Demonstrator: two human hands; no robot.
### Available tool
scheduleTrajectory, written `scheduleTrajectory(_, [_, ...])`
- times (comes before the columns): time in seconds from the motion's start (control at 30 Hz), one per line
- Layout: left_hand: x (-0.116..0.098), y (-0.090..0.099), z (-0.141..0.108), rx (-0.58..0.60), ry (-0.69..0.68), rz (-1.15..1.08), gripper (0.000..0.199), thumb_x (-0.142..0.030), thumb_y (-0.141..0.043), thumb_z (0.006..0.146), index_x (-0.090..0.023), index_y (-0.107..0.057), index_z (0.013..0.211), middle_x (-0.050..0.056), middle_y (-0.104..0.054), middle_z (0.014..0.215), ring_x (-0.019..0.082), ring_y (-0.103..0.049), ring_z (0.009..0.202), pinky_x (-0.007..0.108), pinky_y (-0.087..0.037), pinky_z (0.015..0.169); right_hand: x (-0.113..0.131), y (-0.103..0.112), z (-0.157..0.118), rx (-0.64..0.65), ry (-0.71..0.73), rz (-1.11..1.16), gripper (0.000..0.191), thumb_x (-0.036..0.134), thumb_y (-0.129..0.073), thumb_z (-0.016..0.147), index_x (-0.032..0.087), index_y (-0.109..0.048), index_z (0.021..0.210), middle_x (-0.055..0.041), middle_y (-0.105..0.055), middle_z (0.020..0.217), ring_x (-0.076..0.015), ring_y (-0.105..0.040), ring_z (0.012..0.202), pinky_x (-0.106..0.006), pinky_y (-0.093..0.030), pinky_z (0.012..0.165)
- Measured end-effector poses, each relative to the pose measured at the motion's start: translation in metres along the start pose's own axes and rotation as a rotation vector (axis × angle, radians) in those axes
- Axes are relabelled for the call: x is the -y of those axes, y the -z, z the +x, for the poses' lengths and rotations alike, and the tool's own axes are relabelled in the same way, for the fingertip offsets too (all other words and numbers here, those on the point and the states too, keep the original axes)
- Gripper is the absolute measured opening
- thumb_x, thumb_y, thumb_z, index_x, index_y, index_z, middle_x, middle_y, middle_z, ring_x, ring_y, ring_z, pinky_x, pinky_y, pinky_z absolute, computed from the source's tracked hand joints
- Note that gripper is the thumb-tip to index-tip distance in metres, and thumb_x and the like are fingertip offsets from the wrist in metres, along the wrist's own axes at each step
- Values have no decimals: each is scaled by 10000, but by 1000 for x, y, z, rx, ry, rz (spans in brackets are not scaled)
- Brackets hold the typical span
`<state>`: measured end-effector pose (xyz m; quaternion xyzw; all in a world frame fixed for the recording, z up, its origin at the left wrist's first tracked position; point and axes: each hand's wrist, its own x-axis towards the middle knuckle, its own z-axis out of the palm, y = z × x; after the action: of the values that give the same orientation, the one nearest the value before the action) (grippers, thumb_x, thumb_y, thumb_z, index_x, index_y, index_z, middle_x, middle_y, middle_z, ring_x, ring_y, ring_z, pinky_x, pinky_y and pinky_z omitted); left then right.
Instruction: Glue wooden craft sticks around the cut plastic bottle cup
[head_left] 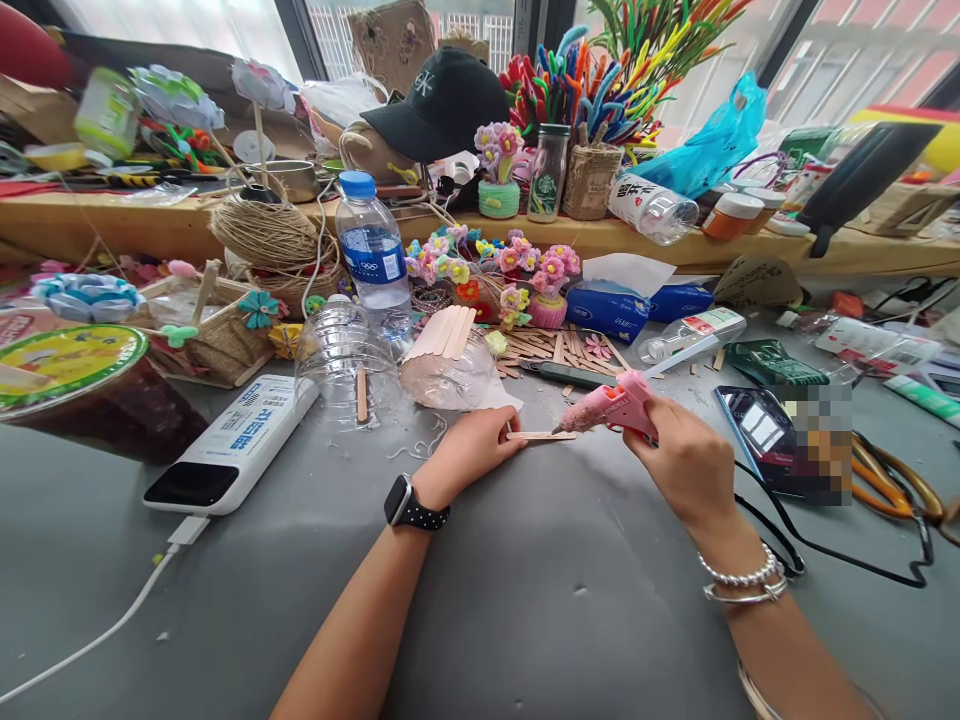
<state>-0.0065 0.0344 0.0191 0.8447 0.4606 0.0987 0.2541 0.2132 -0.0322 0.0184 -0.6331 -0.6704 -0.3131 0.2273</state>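
Note:
My right hand [686, 455] is wrapped round a pink hot glue gun [607, 403], with a glue stick [679, 355] poking out of its back. The gun's nozzle meets a flat wooden craft stick [551, 436] near its right end. Pinched in my left hand [484, 445] is that stick's left end, low over the grey table. Just beyond my left hand lies a cut piece of clear plastic bottle [450, 375] with several craft sticks [450, 330] fixed side by side on it. Another clear bottle piece [345, 350], bearing a single stick, is to its left.
Loose craft sticks [551, 347] and a dark-handled cutter [574, 374] lie behind the gun. At right are a phone [761, 440], orange-handled scissors [877, 475] and a black cord [832, 565]. A power bank [232, 440], cup [97, 400] and water bottle [373, 250] stand at left.

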Motion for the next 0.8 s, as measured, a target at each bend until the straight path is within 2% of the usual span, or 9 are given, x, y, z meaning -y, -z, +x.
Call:
scheduleTrajectory(0.33, [0,0,-1,-6,-5,-2,140,-315,-486,767,-185,-537,780,-1,-602,681,140,-549,632,215,-345,530,-2,-2,-2,26,4,26,193,190,-486,725,140,-588,881,-16,-615,663,-134,-547,592,-227,-322,498])
scheduleTrajectory(0.8, [-2,2,-1,7,9,-2,145,-318,-480,766,-188,-541,788,2,-609,682,145,-552,635,213,-346,534,0,1,0,30,7,35,148,173,-484,729,133,-586,828,-20,-613,654,-131,-544,589,-225,-301,477])
